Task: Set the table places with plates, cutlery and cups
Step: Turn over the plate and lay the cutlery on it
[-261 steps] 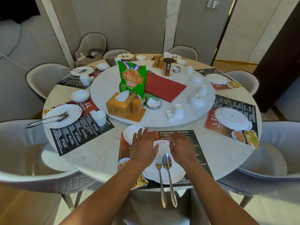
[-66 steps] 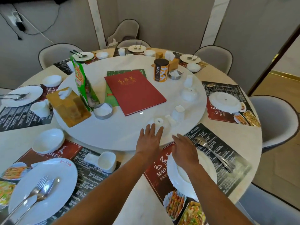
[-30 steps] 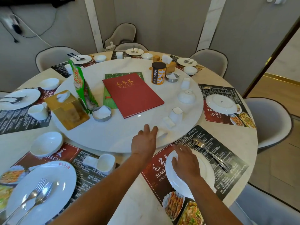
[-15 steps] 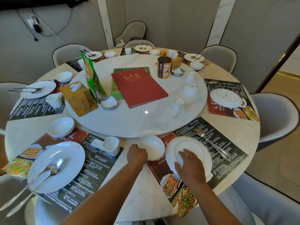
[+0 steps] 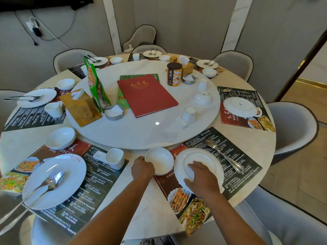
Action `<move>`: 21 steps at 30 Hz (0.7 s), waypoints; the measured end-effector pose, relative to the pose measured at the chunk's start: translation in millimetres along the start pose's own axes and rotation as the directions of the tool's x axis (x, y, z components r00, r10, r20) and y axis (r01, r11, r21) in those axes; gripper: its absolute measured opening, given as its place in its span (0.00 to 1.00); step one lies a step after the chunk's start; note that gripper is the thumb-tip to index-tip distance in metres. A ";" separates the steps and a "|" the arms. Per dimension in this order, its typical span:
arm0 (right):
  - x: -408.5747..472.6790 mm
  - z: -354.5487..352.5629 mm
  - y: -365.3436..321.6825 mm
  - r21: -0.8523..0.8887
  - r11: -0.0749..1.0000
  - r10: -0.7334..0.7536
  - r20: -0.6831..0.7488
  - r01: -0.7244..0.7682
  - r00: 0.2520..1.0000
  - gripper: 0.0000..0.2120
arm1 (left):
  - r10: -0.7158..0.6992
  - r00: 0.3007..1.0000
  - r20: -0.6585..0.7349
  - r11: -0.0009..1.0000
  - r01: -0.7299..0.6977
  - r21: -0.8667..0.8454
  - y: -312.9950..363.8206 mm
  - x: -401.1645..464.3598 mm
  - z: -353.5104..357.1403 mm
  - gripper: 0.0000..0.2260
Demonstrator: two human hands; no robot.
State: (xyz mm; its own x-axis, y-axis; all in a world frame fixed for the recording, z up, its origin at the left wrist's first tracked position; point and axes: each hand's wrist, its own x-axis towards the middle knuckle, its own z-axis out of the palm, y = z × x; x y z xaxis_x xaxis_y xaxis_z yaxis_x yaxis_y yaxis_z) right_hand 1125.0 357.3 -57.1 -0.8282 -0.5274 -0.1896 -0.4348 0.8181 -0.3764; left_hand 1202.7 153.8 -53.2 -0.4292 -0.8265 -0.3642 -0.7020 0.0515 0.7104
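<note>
On the round table (image 5: pixel 145 200), the left hand (image 5: pixel 142 169) grips the bowl (image 5: pixel 159 160); the right hand (image 5: pixel 201 177) lies flat, fingers together, on the plate (image 5: pixel 210 157) just right.

A red menu folder (image 5: pixel 147 95) is lying flat at the centre of the turntable (image 5: pixel 134 137), partly overlapping a green menu (image 5: pixel 123 101). A green snack bag (image 5: pixel 94 84) is standing upright beside a wooden tissue box (image 5: pixel 81 107). An orange canister (image 5: pixel 174 74) is standing behind the folder. Grey chairs (image 5: pixel 292 126) are surrounding the table.
</note>
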 end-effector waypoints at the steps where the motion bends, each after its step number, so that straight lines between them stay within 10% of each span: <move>1: -0.2 0.1 0.1 -0.001 1.000 -0.003 -0.001 0.003 1.000 0.31 | 0.002 1.000 0.003 1.000 -0.002 0.011 -0.5 -0.2 -0.8 0.14; 13: -3.4 1.5 2.3 -0.007 1.000 -0.024 0.000 0.024 1.000 0.31 | 0.151 0.982 -0.110 0.971 -0.127 0.201 0.9 -35.7 -4.8 0.28; 18: -10.7 -4.9 15.0 0.220 0.975 0.033 -0.130 -0.003 0.991 0.21 | 0.679 0.734 -0.018 0.680 -0.620 0.391 5.0 -74.8 11.6 0.20; 21: -16.9 -11.2 28.4 0.332 0.932 0.254 -0.321 -0.143 0.912 0.15 | 0.728 0.643 0.238 0.567 -0.760 0.318 3.8 -93.8 29.5 0.18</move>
State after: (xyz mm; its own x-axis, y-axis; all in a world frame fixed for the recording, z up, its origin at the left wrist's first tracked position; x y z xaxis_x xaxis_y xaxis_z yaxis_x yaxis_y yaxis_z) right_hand 1122.6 392.0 -54.4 -0.9796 -0.1998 0.0223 -0.1696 0.7616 -0.6254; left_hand 1223.6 248.1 -34.1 -0.9221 -0.3607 0.1401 -0.2525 0.8354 0.4883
